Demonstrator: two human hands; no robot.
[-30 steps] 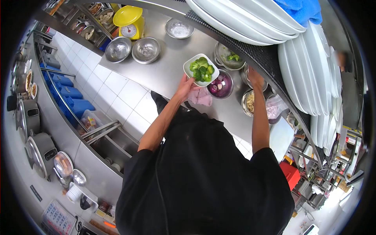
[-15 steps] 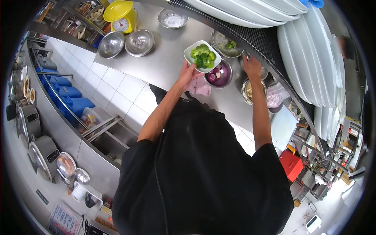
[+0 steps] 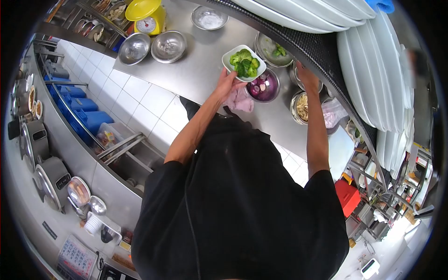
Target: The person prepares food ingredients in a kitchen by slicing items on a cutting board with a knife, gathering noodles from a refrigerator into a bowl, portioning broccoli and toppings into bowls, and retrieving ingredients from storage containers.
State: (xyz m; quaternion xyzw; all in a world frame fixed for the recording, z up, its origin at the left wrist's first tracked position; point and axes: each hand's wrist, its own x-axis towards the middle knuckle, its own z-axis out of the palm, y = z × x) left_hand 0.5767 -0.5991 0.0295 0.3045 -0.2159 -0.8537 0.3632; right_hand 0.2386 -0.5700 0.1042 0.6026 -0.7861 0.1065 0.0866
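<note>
My left hand (image 3: 227,83) grips a white square bowl (image 3: 227,59) by its near left edge. Broccoli florets (image 3: 245,64) fill this bowl. Close to its right side is a steel bowl of cut purple onion (image 3: 263,87). Beyond it, a larger steel bowl (image 3: 273,59) holds a few green pieces. My right hand (image 3: 306,76) reaches over a steel bowl (image 3: 296,77) under the shelf edge; its fingertips are hidden, and what they hold, if anything, does not show. Below that hand sits a bowl of pale sliced pieces (image 3: 302,108).
Stacked white plates (image 3: 368,70) line a black-matted shelf (image 3: 322,58) above the right of the steel counter (image 3: 205,53). A yellow scale (image 3: 150,21), two steel bowls (image 3: 169,46) and a bowl of white powder (image 3: 209,18) stand left. A pink cloth (image 3: 240,101) lies at the counter's edge.
My right hand has moved a little to the right, its fingers now further under the shelf edge. The white bowl of broccoli stays in my left hand. The whole view has shifted slightly.
</note>
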